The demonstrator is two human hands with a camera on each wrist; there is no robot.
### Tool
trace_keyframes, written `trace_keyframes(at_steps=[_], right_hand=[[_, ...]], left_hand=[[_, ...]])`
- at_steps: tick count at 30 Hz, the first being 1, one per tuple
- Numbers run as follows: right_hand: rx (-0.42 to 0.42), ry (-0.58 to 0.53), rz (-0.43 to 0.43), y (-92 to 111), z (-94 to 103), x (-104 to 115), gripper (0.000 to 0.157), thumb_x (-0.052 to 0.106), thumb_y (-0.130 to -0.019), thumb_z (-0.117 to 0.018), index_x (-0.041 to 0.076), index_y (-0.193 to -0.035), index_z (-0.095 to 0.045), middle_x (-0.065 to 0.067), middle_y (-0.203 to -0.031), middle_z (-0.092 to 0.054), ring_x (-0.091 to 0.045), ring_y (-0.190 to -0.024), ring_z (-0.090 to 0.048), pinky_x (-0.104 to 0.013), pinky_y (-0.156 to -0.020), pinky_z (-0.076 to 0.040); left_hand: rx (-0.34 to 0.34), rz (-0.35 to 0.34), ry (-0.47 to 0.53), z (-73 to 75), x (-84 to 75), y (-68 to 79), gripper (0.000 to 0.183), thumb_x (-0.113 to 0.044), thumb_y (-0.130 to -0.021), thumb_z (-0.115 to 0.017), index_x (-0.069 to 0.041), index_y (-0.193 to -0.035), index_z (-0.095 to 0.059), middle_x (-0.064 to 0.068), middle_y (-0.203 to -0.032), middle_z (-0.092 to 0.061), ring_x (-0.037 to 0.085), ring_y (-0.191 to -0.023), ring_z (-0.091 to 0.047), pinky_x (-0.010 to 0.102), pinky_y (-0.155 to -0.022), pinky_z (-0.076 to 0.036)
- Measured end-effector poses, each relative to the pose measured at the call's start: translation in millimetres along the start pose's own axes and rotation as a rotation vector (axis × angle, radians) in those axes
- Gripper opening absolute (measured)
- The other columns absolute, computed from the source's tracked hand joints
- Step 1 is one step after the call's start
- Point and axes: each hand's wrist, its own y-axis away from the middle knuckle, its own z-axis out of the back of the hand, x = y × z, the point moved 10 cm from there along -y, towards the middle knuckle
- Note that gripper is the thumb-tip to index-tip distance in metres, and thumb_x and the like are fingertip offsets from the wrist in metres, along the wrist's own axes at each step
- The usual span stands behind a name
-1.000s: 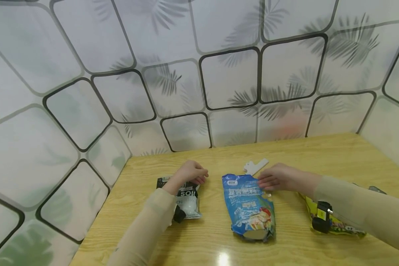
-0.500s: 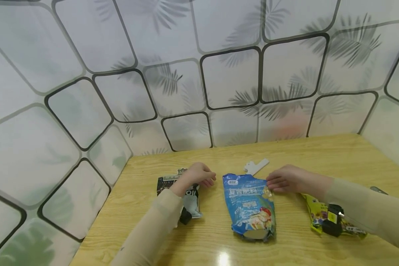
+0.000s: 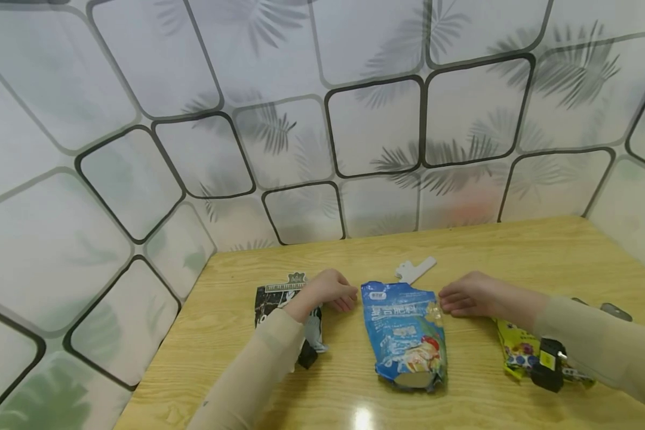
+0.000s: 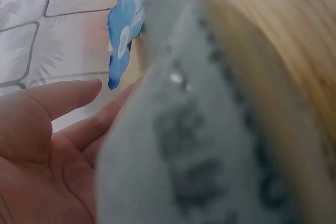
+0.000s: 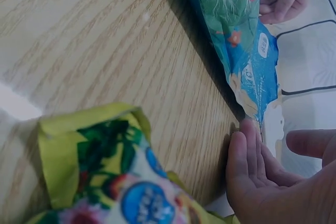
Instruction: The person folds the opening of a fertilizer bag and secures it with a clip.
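Observation:
A blue printed bag (image 3: 403, 334) lies on the table between my two hands. My left hand (image 3: 330, 291) hovers over the right side of a black-and-white bag (image 3: 266, 301), its fingertips close to the blue bag's upper left edge. In the left wrist view, its thumb and fingers (image 4: 79, 98) are spread apart and hold nothing; a blurred pale bag hides part of them. Right of the blue bag, my right hand (image 3: 470, 294) has its fingers extended near the bag's upper right edge. Whether those fingertips touch it I cannot tell.
Behind the blue bag lies a white bag clip (image 3: 416, 270). A similar pale clip (image 3: 295, 280) sits along the black bag's top. Under my right forearm is a yellow bag (image 3: 516, 349), with a grey object (image 3: 616, 312) beyond. A patterned wall (image 3: 376, 131) rises behind the table.
My left hand has moved right, from above the black bag toward the blue one, uncovering the pale clip. My right hand has shifted slightly right, off the blue bag's corner. The bags stay put.

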Motion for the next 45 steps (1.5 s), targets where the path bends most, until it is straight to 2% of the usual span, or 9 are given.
trace_keyframes(at_steps=[6, 11, 22, 35, 45], right_hand=[[0.016, 0.019, 0.005, 1, -2.9, -1, 0.041, 0.009, -0.11, -0.052, -0.021, -0.137, -0.055, -0.004, -0.094, -0.078, -0.01, -0.082, -0.075, -0.028, -0.079, -0.065], [0.02, 0.002, -0.003, 1, -5.5, -4, 0.039, 0.009, -0.109, -0.054, -0.021, -0.133, -0.058, -0.004, -0.09, -0.078, -0.009, -0.079, -0.075, -0.027, -0.076, -0.065], [0.021, -0.006, -0.012, 0, -5.9, -5, 0.04, 0.009, -0.11, -0.052, -0.021, -0.135, -0.057, -0.003, -0.088, -0.078, -0.009, -0.078, -0.076, -0.027, -0.076, -0.065], [-0.008, 0.045, 0.006, 0, -6.6, -3, 0.042, 0.009, -0.108, -0.057, -0.022, -0.136, -0.056, -0.004, -0.089, -0.077, -0.008, -0.073, -0.075, -0.027, -0.073, -0.065], [-0.007, 0.11, 0.024, -3, -10.0, 0, 0.041, 0.011, -0.108, -0.057, -0.022, -0.132, -0.055, -0.003, -0.088, -0.074, -0.008, -0.073, -0.073, -0.027, -0.072, -0.065]], left_hand=[[0.018, 0.027, 0.003, -6.5, -1.5, 1.5, 0.031, -0.019, -0.106, -0.067, 0.007, -0.096, -0.081, 0.02, -0.089, -0.081, 0.021, -0.072, -0.077, 0.032, -0.07, -0.066], [0.036, 0.04, 0.026, -16.0, -3.7, 4.0, 0.03, -0.018, -0.104, -0.068, 0.008, -0.096, -0.08, 0.021, -0.088, -0.081, 0.02, -0.069, -0.076, 0.032, -0.069, -0.067], [-0.002, 0.06, 0.07, -23.8, 0.0, 0.2, 0.029, -0.017, -0.105, -0.067, 0.008, -0.094, -0.079, 0.021, -0.087, -0.081, 0.018, -0.068, -0.075, 0.031, -0.067, -0.066], [0.017, 0.078, 0.145, -32.4, -1.4, 3.4, 0.031, -0.014, -0.105, -0.066, 0.011, -0.091, -0.077, 0.027, -0.088, -0.079, 0.028, -0.073, -0.08, 0.033, -0.065, -0.067], [-0.021, 0.083, 0.16, -32.5, -2.0, 7.3, 0.028, -0.011, -0.103, -0.069, 0.009, -0.086, -0.077, 0.026, -0.085, -0.079, 0.03, -0.073, -0.08, 0.033, -0.064, -0.067]])
